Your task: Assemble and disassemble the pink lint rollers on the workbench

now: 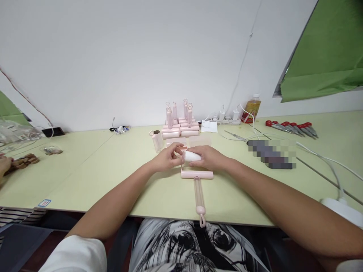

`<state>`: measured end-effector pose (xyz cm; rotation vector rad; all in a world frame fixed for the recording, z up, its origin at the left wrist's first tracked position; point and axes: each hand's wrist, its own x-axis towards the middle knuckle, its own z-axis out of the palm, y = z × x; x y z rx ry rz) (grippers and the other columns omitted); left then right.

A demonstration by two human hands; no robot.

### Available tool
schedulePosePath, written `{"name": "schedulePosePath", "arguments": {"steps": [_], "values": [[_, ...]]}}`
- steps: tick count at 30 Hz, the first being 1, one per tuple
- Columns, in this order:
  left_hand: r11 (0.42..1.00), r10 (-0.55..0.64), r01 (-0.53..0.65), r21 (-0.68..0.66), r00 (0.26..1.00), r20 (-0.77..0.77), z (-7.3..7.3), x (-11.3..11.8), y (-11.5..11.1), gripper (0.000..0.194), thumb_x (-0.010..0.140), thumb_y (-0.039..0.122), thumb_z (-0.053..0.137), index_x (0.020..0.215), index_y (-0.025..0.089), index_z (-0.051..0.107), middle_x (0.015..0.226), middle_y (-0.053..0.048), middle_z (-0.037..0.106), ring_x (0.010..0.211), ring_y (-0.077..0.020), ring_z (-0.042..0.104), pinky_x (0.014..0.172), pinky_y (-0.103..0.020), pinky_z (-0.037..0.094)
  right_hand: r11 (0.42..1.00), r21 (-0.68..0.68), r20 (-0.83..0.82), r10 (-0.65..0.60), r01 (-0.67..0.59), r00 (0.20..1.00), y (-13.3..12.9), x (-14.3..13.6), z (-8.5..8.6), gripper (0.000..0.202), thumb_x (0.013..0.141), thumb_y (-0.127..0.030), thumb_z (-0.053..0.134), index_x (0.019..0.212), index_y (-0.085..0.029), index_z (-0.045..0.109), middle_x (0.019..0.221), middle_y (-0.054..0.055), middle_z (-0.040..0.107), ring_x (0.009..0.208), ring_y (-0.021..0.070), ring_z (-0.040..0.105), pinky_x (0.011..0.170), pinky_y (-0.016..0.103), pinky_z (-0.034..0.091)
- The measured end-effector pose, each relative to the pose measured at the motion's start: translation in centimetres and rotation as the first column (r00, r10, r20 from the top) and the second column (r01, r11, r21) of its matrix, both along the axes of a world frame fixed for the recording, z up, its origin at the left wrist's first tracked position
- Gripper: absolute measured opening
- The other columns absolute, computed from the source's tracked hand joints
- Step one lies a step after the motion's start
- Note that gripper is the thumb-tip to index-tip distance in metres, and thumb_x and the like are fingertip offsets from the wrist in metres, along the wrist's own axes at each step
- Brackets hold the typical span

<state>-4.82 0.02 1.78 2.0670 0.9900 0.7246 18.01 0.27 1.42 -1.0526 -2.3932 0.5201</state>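
White roll [193, 156]: smooth cylinder, just beyond lint roller's bar, between hands
Right hand [209, 156]: wrapped round white roll, gripping
Left hand [170, 157]: fingers bent at roll's left end, can't tell if gripping
Lint roller [204, 175]: glossy pink plastic bar, see-through handle, loop past counter edge
Counter [241, 196]: flat, pale yellow-green
Roller stack [189, 130]: pink plastic, behind hands

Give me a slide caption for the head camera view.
Right hand holding a white roll, left hand at its end, near a pink roller handle on a pale green table.
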Motion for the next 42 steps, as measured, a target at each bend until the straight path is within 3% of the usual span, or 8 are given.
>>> {"name": "schedulePosePath", "arguments": {"steps": [7, 25, 32, 37, 42], "values": [[0.995, -0.031, 0.033, 0.091, 0.999, -0.025, 0.3, 0.1, -0.1, 0.033, 0.078, 0.034, 0.062, 0.108, 0.019, 0.066, 0.083, -0.002, 0.063, 0.061, -0.0093, 0.05, 0.058, -0.021, 0.04, 0.999, 0.05, 0.067, 0.003, -0.006, 0.998, 0.2, 0.3, 0.0, 0.049, 0.073, -0.045, 0.07, 0.119, -0.03, 0.065, 0.109, 0.002, 0.07, 0.095, 0.0258, 0.062, 0.077, 0.032, 0.043], [0.983, -0.011, 0.024, 0.18, 0.997, -0.076, 0.7, 0.3, -0.6, 0.027, 0.069, 0.021, 0.06, 0.095, 0.019, 0.066, 0.073, 0.002, 0.056, 0.06, -0.0089, 0.044, 0.057, -0.021, 0.036, 0.999, 0.039, 0.021, 0.023, -0.024, 1.0, -0.9, -0.3, 0.3, 0.04, 0.072, -0.037, 0.069, 0.111, -0.026, 0.069, 0.104, 0.002, 0.071, 0.091, 0.024, 0.063, 0.074, 0.029, 0.044], [0.971, 0.027, -0.017, 0.24, 0.999, -0.035, -0.1, 0.5, -0.2, 0.033, 0.069, 0.018, 0.057, 0.101, 0.019, 0.068, 0.073, 0.001, 0.061, 0.06, -0.009, 0.048, 0.058, -0.021, 0.038, 1.0, -0.021, -0.047, -0.013, 0.012, 0.999, -0.6, -0.4, 0.1, 0.042, 0.071, -0.037, 0.07, 0.111, -0.026, 0.069, 0.102, 0.001, 0.072, 0.091, 0.0231, 0.063, 0.074, 0.029, 0.044], [0.981, 0.067, -0.079, 0.179, 0.995, 0.071, -0.8, 0.5, 0.5, 0.035, 0.072, 0.019, 0.056, 0.107, 0.019, 0.064, 0.084, -0.001, 0.064, 0.062, -0.0089, 0.051, 0.06, -0.021, 0.041, 0.996, -0.031, -0.09, -0.085, 0.082, 0.992, -0.3, -0.3, 0.0, 0.047, 0.072, -0.04, 0.07, 0.116, -0.025, 0.067, 0.104, 0.002, 0.071, 0.09, 0.0226, 0.063, 0.075, 0.03, 0.045], [0.991, 0.091, -0.104, 0.08, 0.985, 0.147, -1.1, 0.3, 1.1, 0.024, 0.072, 0.029, 0.063, 0.092, 0.018, 0.055, 0.066, 0.005, 0.052, 0.053, -0.0072, 0.043, 0.051, -0.019, 0.034, 0.99, -0.074, -0.102, -0.125, 0.117, 0.987, -0.1, 0.0, 0.0, 0.044, 0.072, -0.042, 0.07, 0.111, -0.023, 0.068, 0.097, 0.003, 0.071, 0.082, 0.0209, 0.062, 0.07, 0.028, 0.044]]}}
